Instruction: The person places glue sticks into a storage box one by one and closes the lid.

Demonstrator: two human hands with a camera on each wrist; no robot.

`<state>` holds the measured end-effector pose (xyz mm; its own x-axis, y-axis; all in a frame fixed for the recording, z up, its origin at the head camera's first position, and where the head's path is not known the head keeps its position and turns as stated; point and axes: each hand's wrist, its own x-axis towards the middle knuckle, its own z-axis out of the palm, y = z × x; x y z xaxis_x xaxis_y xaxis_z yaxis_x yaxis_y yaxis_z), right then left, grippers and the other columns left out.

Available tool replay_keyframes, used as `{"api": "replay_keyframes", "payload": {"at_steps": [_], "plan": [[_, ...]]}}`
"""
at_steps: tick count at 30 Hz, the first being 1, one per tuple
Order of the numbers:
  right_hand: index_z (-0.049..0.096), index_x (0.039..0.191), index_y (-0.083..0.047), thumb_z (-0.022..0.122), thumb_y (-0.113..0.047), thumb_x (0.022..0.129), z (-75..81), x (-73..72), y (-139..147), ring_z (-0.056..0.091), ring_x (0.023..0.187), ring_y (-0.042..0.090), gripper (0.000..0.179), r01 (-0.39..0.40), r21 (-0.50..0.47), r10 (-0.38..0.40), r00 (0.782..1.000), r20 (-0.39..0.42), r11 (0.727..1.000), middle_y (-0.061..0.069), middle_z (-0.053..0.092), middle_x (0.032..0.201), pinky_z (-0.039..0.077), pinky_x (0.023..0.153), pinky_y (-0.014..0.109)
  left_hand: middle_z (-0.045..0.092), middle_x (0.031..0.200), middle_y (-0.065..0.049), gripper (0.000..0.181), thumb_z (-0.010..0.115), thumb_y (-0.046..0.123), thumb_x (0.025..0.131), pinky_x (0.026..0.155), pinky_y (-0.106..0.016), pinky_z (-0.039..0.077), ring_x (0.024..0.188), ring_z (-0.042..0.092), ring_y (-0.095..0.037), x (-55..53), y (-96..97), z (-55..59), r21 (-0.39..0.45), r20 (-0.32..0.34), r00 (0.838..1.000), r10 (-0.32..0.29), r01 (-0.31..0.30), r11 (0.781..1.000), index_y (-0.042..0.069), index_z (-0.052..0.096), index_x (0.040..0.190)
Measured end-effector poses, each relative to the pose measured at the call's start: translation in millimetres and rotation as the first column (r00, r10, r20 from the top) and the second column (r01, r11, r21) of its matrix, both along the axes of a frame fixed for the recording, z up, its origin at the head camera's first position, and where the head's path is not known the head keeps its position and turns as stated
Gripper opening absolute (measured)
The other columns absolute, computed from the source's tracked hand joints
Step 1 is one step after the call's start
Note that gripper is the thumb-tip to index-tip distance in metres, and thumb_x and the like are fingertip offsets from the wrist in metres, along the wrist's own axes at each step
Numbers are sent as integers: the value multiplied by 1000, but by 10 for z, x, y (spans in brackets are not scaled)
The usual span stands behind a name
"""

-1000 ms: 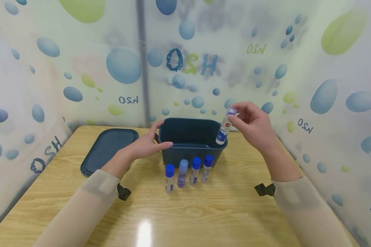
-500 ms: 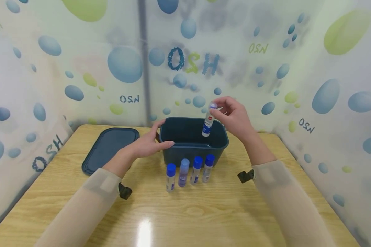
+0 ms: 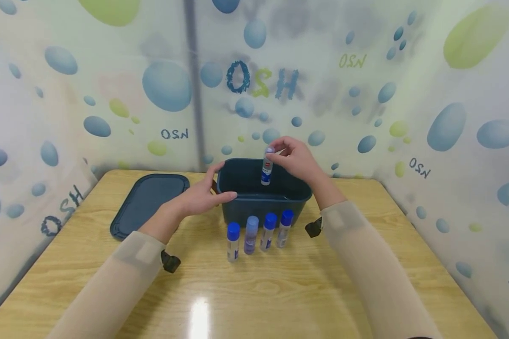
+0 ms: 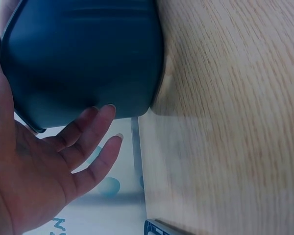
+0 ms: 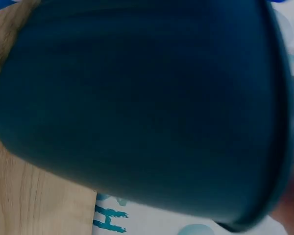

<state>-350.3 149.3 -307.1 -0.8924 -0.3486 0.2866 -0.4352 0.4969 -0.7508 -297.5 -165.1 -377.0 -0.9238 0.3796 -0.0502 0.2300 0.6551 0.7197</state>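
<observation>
A dark blue plastic bin (image 3: 263, 205) stands upright on the table. My left hand (image 3: 203, 194) holds its left end, thumb over the front rim; in the left wrist view, fingertips (image 4: 107, 111) of that hand rest against the outer wall. Over the bin's opening, my right hand (image 3: 294, 157) pinches a glue stick (image 3: 266, 173) by its clear cap, fingers and thumb at the top. The stick hangs nearly upright, its lower end below the back rim in the head view. In the right wrist view the bin's end wall (image 5: 137, 112) hides most of that hand.
In front of the bin stand several glue sticks in a row: one with a blue cap (image 3: 233, 231) at the left, then a purplish one (image 3: 251, 235), then more blue caps (image 3: 270, 220). A dark blue lid (image 3: 148, 200) lies flat at the left. A patterned curtain (image 3: 339, 99) closes off the back.
My right hand has carried the glue stick leftward from the bin's right rim to over its middle, slightly lower now. The left hand has stayed on the bin.
</observation>
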Motion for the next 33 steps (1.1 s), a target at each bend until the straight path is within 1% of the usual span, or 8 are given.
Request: {"api": "replay_keyframes", "payload": {"at_steps": [4,11,18,20,24,27,31,33], "plan": [[73,128,-12,78,-31,103,-30,-83,-81,72,101,28,32,-36,61,35,999,27,997,10,74,126,56,90,41,65,127,-17,112,68,71,100,84,-40,56,99,68,-27,1,-5,8,5,9,1000,0,0,1000,36,-6,176],[75,124,-14,80,-31,101,-34,-176,-177,67,100,28,29,-91,169,86,996,37,981,10,72,115,58,92,44,65,126,-18,111,66,73,100,86,-41,57,101,67,-29,16,0,34,4,15,1000,8,-8,1000,37,-6,176],[76,125,-15,81,-30,101,-77,-289,-223,65,96,27,29,-134,233,122,990,67,963,8,72,106,56,89,41,66,124,-17,113,66,76,98,85,-40,57,101,67,-28,-10,4,-5,2,17,1000,10,-10,1000,37,-6,176],[76,126,-15,81,-30,102,-78,-319,-246,66,96,27,29,-160,235,145,986,81,959,8,74,105,56,89,40,66,124,-17,113,66,76,98,84,-39,57,101,67,-28,-13,-3,-14,1,22,1000,18,-18,1000,38,-6,176],[75,126,-15,80,-28,103,-72,-353,-289,71,98,38,28,-224,220,201,972,124,949,8,78,104,59,89,42,66,124,-16,113,66,76,98,84,-40,57,100,68,-28,-17,-14,-15,3,20,1000,18,-18,1000,38,-6,176],[75,125,-14,81,-27,102,-77,-356,-308,72,98,42,26,-250,205,222,964,148,946,8,80,103,60,87,44,66,123,-17,112,66,76,98,84,-39,57,101,67,-28,-20,-3,-12,11,15,1000,13,-13,1000,37,-5,176],[76,124,-14,81,-27,102,-114,-358,-322,73,96,40,27,-267,196,237,958,163,944,7,79,100,61,87,42,66,122,-17,112,67,74,99,83,-38,57,100,67,-28,-16,17,-3,14,13,1000,4,-4,1000,37,-5,176],[76,125,-14,81,-26,102,-141,-360,-323,73,96,42,27,-273,190,244,956,163,943,7,78,99,61,87,42,66,121,-17,111,67,73,99,82,-38,57,100,67,-28,-20,31,0,12,13,1000,1,-1,1000,37,-5,176]]}}
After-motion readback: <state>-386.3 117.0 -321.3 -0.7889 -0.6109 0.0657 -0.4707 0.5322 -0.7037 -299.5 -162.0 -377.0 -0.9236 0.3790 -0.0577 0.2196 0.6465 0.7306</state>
